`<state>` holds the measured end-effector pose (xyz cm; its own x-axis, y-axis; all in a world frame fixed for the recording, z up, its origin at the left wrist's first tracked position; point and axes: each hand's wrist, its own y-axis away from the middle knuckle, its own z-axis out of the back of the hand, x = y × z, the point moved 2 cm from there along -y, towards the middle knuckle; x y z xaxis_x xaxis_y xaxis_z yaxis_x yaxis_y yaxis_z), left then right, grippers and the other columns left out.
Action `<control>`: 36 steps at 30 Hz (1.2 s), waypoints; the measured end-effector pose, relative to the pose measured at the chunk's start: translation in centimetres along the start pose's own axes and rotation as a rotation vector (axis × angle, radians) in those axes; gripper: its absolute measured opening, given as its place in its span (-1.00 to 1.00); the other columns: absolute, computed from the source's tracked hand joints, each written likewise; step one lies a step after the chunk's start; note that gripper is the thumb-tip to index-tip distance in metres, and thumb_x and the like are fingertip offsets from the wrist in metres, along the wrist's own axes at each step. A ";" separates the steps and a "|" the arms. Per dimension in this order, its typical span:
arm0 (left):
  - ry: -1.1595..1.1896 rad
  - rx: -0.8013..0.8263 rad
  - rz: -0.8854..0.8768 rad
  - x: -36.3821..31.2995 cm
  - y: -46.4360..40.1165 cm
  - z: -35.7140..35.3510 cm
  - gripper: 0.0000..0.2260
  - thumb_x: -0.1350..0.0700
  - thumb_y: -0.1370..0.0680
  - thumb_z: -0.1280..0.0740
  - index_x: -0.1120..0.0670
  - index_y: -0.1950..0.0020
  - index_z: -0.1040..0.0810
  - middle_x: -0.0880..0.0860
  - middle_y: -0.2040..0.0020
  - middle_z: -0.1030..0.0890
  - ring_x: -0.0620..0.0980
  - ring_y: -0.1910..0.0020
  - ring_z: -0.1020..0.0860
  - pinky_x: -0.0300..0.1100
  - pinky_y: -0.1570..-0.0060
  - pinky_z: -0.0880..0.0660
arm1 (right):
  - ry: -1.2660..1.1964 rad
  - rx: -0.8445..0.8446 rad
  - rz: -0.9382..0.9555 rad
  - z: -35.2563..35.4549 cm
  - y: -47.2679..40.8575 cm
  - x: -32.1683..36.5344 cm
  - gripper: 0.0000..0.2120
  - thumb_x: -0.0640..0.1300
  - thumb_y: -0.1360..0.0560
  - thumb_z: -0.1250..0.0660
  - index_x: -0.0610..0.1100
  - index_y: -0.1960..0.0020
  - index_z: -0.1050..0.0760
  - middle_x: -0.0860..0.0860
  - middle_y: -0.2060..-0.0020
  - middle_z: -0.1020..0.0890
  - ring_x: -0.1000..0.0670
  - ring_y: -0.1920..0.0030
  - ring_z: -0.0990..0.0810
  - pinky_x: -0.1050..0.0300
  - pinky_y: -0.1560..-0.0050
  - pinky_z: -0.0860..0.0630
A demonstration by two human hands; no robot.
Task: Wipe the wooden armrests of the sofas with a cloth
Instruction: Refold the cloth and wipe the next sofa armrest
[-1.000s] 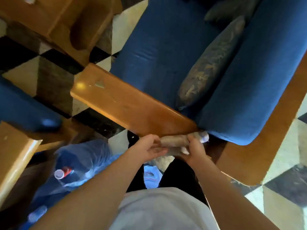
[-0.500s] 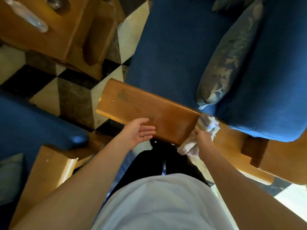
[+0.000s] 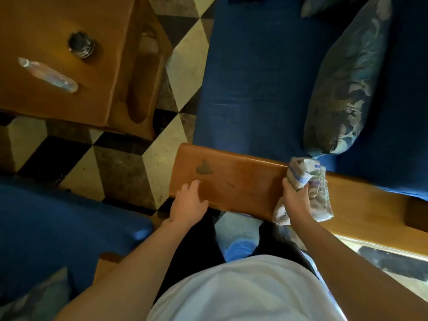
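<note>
Cloth (image 3: 305, 177): bunched, lying on the wooden armrest (image 3: 243, 181) near its sofa-back end.
Right hand (image 3: 295, 198): fingers curled round the cloth, gripping it.
Left hand (image 3: 188, 202): fingers relaxed, resting on the armrest's front end, holding nothing.
Surroundings: blue seat cushion (image 3: 254, 77), patterned pillow (image 3: 347, 84), wooden side table (image 3: 58, 93).

The right hand (image 3: 295, 200) hides part of the cloth (image 3: 308, 179) (its palm side unseen).
</note>
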<state>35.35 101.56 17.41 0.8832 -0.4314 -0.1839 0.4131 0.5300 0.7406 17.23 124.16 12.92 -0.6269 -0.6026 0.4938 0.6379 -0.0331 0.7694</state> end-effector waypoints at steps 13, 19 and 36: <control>-0.276 -0.059 -0.295 7.0 -10.9 1.6 0.46 -0.37 -0.12 -0.63 0.05 -0.62 0.34 0.28 -0.66 0.18 0.30 -0.63 -0.08 0.16 -0.51 -0.24 | 0.230 -0.326 0.134 -9.0 2.2 -2.1 -0.28 0.12 -0.64 -0.25 0.06 -0.67 0.04 0.00 -0.68 0.00 -0.08 -0.66 0.03 -0.07 -0.65 0.11; -0.167 -0.093 -0.374 7.7 -11.2 1.0 0.46 -0.36 -0.13 -0.63 -0.01 -0.60 0.41 0.15 -0.65 0.30 0.25 -0.65 0.04 0.16 -0.53 -0.21 | 0.432 -0.387 0.306 -11.5 2.3 -3.1 -0.29 0.19 -0.60 -0.10 0.02 -0.67 0.00 0.23 -0.58 0.04 0.32 -0.55 0.32 0.13 -0.59 0.32; -0.552 -0.105 -0.313 5.2 -10.3 2.1 0.46 -0.47 -0.13 -0.52 0.21 -0.64 0.26 0.19 -0.64 0.35 0.26 -0.64 0.23 0.32 -0.55 -0.04 | 1.094 0.104 1.220 -9.6 1.7 -8.6 -0.35 0.11 -0.55 -0.17 -0.04 -0.61 -0.18 0.05 -0.67 -0.06 -0.07 -0.66 -0.04 -0.15 -0.62 0.01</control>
<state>35.19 92.30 10.23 0.4847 -0.8747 -0.0003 0.6766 0.3748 0.6338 28.01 121.58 6.12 0.8181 -0.4755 0.3233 0.4290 0.8792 0.2075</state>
